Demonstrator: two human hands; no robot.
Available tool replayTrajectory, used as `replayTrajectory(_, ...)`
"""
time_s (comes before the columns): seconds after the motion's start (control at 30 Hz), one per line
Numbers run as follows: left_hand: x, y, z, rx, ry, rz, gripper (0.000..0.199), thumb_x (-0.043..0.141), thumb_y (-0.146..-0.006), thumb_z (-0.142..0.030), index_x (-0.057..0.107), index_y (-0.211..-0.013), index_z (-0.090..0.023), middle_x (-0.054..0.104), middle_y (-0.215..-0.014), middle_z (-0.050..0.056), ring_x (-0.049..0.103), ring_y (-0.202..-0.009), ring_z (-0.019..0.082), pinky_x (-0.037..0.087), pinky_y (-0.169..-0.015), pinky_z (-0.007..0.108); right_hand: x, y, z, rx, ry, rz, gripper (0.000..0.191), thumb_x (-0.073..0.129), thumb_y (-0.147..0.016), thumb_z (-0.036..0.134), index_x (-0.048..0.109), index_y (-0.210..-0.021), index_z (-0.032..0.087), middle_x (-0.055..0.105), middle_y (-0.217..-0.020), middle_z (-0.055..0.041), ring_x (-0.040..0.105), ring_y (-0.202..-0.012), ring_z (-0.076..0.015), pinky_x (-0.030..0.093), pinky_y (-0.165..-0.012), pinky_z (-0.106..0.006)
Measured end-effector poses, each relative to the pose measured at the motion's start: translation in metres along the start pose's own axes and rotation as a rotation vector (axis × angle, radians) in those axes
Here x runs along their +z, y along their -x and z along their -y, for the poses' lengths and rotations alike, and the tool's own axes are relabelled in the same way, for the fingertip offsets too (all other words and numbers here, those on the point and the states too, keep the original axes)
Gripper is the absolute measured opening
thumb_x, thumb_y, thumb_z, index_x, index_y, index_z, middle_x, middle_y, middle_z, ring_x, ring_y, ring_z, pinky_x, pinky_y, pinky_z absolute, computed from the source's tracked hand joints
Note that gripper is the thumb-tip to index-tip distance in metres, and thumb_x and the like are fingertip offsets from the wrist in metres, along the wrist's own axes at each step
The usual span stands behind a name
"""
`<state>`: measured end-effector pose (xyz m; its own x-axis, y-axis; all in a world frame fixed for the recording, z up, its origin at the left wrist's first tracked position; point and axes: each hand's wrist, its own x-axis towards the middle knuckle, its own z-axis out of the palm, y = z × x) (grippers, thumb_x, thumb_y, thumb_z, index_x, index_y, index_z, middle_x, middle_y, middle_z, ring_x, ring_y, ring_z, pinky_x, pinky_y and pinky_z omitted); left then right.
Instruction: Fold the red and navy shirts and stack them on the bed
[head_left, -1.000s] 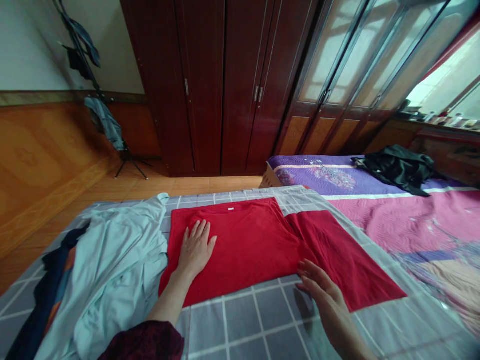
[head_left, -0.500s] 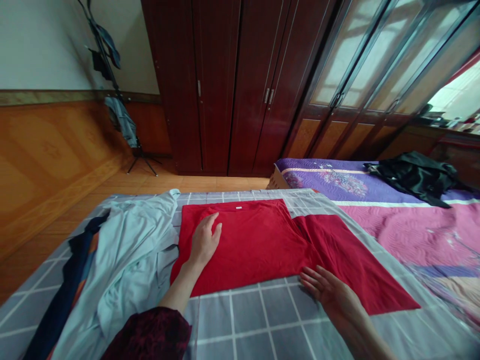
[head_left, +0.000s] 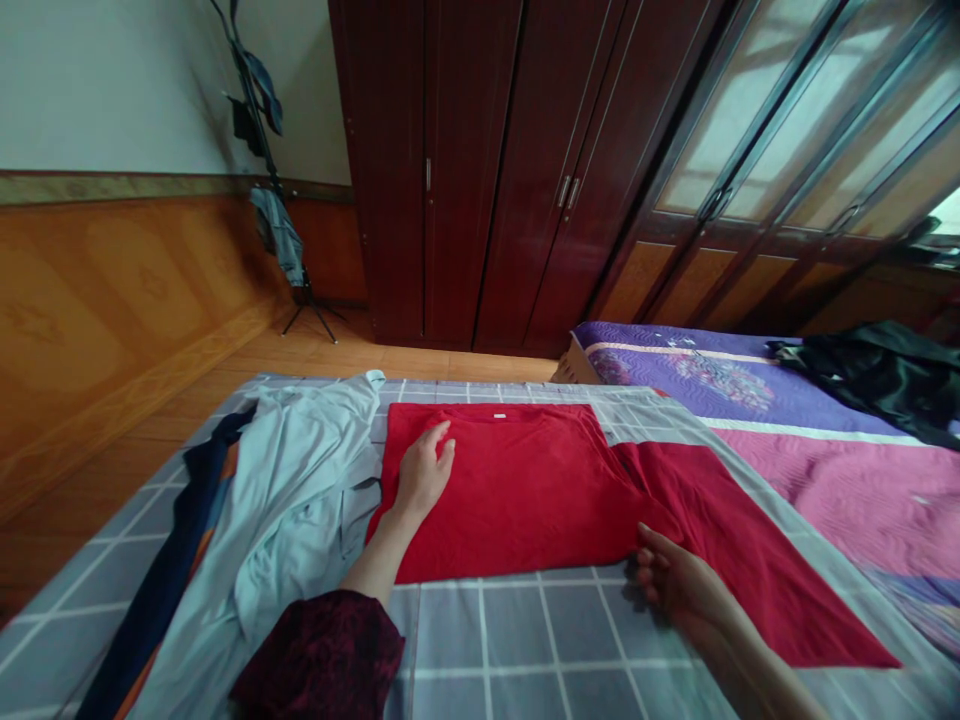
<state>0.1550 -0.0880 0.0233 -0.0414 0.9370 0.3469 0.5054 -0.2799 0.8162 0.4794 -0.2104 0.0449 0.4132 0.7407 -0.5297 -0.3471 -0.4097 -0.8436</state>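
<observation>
A red T-shirt (head_left: 502,490) lies spread on the bed, its small white label at the far neckline edge. My left hand (head_left: 426,468) is over the left part of the shirt, open, thumb apart from the fingers; whether it touches the cloth I cannot tell. At the near edge, where the shirt's body meets its right-hand flap, is my right hand (head_left: 686,590). Its fingers are loosely curled and its thumb points forward at the red cloth, with no cloth visibly gripped. Left of the shirt lies a rumpled pale blue garment (head_left: 300,490).
Grey checked bedding (head_left: 517,640) covers the bed. Dark navy cloth (head_left: 180,530) shows beside the pale garment. A second bed with a purple and pink cover (head_left: 810,470) stands right, a black garment (head_left: 877,375) on it. A dark red wardrobe (head_left: 465,180) and coat stand (head_left: 274,190) are behind.
My right hand has gone from flat, extended fingers to a loose curl, with its thumb at the red cloth. My left hand keeps its place over the shirt. The view has turned slightly left.
</observation>
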Motion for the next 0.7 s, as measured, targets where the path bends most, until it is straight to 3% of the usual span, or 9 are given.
replayTrajectory(0.13, -0.004, -0.004, 0.000, -0.052, 0.091, -0.022, 0.034, 0.051, -0.086, -0.021, 0.058, -0.118, -0.014, 0.066, -0.114, 0.013, 0.063, -0.105, 0.022, 0.047, -0.097, 0.039, 0.002, 0.000, -0.001, -0.181, 0.056, -0.142, 0.029, 0.079, -0.063, 0.028, 0.055, -0.073, 0.016, 0.061, -0.051, 0.0007, 0.055, -0.039, -0.0115, 0.039, -0.031, -0.017)
replayTrajectory(0.2, -0.004, -0.006, 0.002, -0.082, 0.147, -0.026, 0.033, 0.051, -0.086, -0.022, 0.058, -0.117, -0.013, 0.067, -0.111, 0.014, 0.064, -0.102, 0.021, 0.049, -0.094, 0.038, 0.004, 0.000, -0.001, -0.229, 0.037, -0.133, 0.033, 0.081, -0.059, 0.028, 0.057, -0.077, 0.015, 0.063, -0.055, 0.0005, 0.058, -0.044, -0.0130, 0.045, -0.036, -0.019)
replayTrajectory(0.33, -0.005, -0.008, 0.005, -0.140, 0.262, -0.010, 0.034, 0.052, -0.086, -0.025, 0.058, -0.116, -0.011, 0.069, -0.104, 0.014, 0.066, -0.097, 0.021, 0.052, -0.087, 0.035, 0.009, -0.002, 0.002, -0.122, -0.118, -0.048, 0.030, 0.080, -0.058, 0.022, 0.058, -0.077, 0.014, 0.065, -0.058, -0.0003, 0.062, -0.048, -0.0169, 0.054, -0.042, -0.027)
replayTrajectory(0.53, -0.015, -0.013, 0.006, -0.242, 0.385, 0.002, 0.035, 0.054, -0.085, -0.029, 0.059, -0.114, -0.011, 0.071, -0.097, 0.012, 0.069, -0.086, 0.020, 0.054, -0.079, 0.032, 0.021, -0.007, 0.011, -0.023, -0.193, -0.145, 0.020, 0.070, -0.060, 0.011, 0.057, -0.075, 0.016, 0.065, -0.057, -0.0002, 0.058, -0.042, -0.0140, 0.048, -0.036, -0.022)
replayTrajectory(0.6, -0.023, -0.016, 0.005, -0.285, 0.416, 0.002, 0.035, 0.054, -0.084, -0.030, 0.059, -0.114, -0.011, 0.071, -0.097, 0.012, 0.069, -0.084, 0.019, 0.054, -0.077, 0.030, 0.031, -0.007, 0.016, -0.128, -0.115, -0.124, 0.017, 0.067, -0.058, 0.015, 0.055, -0.071, 0.017, 0.063, -0.055, 0.0000, 0.056, -0.041, -0.0134, 0.046, -0.036, -0.022)
replayTrajectory(0.7, -0.038, -0.018, 0.004, -0.360, 0.448, 0.018, 0.035, 0.058, -0.083, -0.031, 0.059, -0.112, -0.011, 0.071, -0.096, 0.011, 0.069, -0.082, 0.017, 0.053, -0.073, 0.026, 0.064, -0.005, 0.027, -0.471, 0.199, -0.035, 0.015, 0.057, -0.062, 0.030, 0.047, -0.062, 0.020, 0.054, -0.047, 0.0017, 0.050, -0.037, -0.0124, 0.043, -0.037, -0.024)
